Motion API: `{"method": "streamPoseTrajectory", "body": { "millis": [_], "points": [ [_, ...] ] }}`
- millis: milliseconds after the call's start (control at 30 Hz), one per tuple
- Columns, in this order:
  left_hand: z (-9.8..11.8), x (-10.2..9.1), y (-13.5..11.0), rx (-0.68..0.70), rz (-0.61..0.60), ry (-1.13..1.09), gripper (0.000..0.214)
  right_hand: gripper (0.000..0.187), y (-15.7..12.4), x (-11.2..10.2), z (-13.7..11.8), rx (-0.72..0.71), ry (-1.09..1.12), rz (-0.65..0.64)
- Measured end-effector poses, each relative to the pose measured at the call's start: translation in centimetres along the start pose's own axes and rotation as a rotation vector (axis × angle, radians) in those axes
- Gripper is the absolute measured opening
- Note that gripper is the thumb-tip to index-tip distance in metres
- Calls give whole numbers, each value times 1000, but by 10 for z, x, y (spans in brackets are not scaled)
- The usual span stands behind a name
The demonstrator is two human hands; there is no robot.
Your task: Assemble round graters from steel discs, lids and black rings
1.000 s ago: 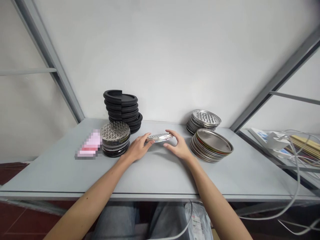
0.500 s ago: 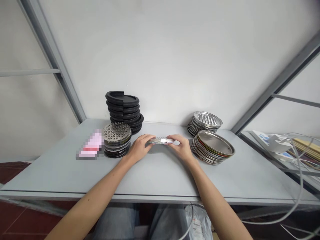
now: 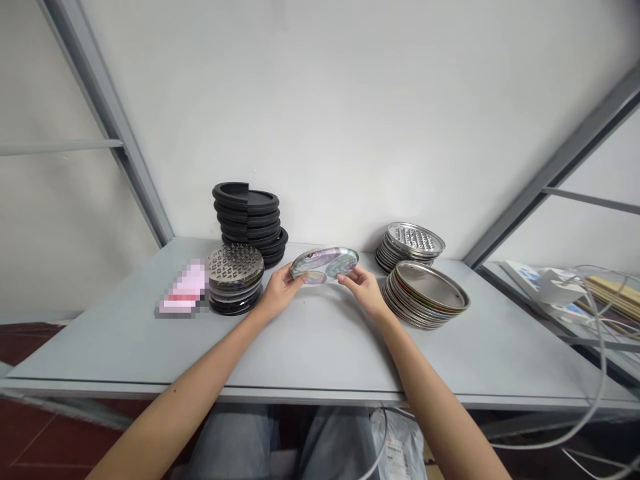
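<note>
Disc [image 3: 327, 256] had just tipped up: edge-on half second earlier, then patterned face turned toward person, leaving that side open to view. Face glossy, swirled purple, green and grey; rim thin. Disc was held above middle of table [image 3: 315, 353]. Left hand [image 3: 280, 292] pinched left rim, right hand [image 3: 367, 291] right rim. Grater stack [image 3: 235, 267] stood left, black trays [image 3: 250, 223] beyond; plates [image 3: 427, 287] right, more graters [image 3: 413, 237] farther.

i can read no words or numbers from here; the white label [image 3: 397, 459] on the plastic bag [image 3: 411, 445], near and right of centre, bears print too small for me to make out.
</note>
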State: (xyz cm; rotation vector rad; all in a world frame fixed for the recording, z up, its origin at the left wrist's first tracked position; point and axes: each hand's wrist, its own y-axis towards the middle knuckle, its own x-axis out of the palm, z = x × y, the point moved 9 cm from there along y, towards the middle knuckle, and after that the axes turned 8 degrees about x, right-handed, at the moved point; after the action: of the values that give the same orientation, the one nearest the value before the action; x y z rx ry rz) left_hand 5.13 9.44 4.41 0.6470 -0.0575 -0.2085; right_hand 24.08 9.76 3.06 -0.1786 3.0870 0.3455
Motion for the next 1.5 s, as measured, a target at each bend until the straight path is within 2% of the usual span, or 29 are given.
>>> {"method": "streamPoseTrajectory", "body": {
  "millis": [133,200,267,367,433,533,633,733,800,933,1000,1133,1233,1300,1433,1500],
  "points": [
    [-17,-2,-3,-112,-26,47,43,34,0,-5,-3,2,77,48],
    [-21,-6,-6,-134,-28,137,44,33,0,-12,-7,-44,70,106],
    [-18,-12,-7,-112,16,251,56,31,-3,-21,-14,-125,8,198],
    [2,-17,-7,12,56,474,78,26,-16,-26,-32,-288,-274,365],
    [18,-12,-7,126,5,621,78,20,-27,-17,-44,-398,-516,415],
    [30,1,-9,256,-114,732,70,14,-36,4,-53,-535,-720,369],
    [30,11,-11,324,-216,748,56,12,-39,18,-53,-600,-756,291],
    [25,13,-12,327,-242,733,36,10,-37,25,-50,-590,-761,239],
    [22,11,-11,308,-231,703,31,14,-34,24,-46,-539,-773,244],
    [18,4,-9,250,-191,651,29,50,-23,8,-29,-404,-771,283],
    [17,-1,-6,218,-168,633,29,60,-16,1,-18,-357,-747,255],
    [14,-3,-3,164,-195,613,28,46,-8,-12,-5,-314,-674,235],
    [11,1,-4,118,-245,641,27,32,-10,-15,-11,-368,-693,258],
    [9,4,-7,95,-278,683,32,26,-13,-14,-16,-413,-735,261],
    [7,9,-12,111,-317,750,59,24,-18,-6,-24,-460,-821,252],
    [6,9,-13,127,-314,751,53,23,-19,-2,-26,-471,-841,252]
  ]
}}
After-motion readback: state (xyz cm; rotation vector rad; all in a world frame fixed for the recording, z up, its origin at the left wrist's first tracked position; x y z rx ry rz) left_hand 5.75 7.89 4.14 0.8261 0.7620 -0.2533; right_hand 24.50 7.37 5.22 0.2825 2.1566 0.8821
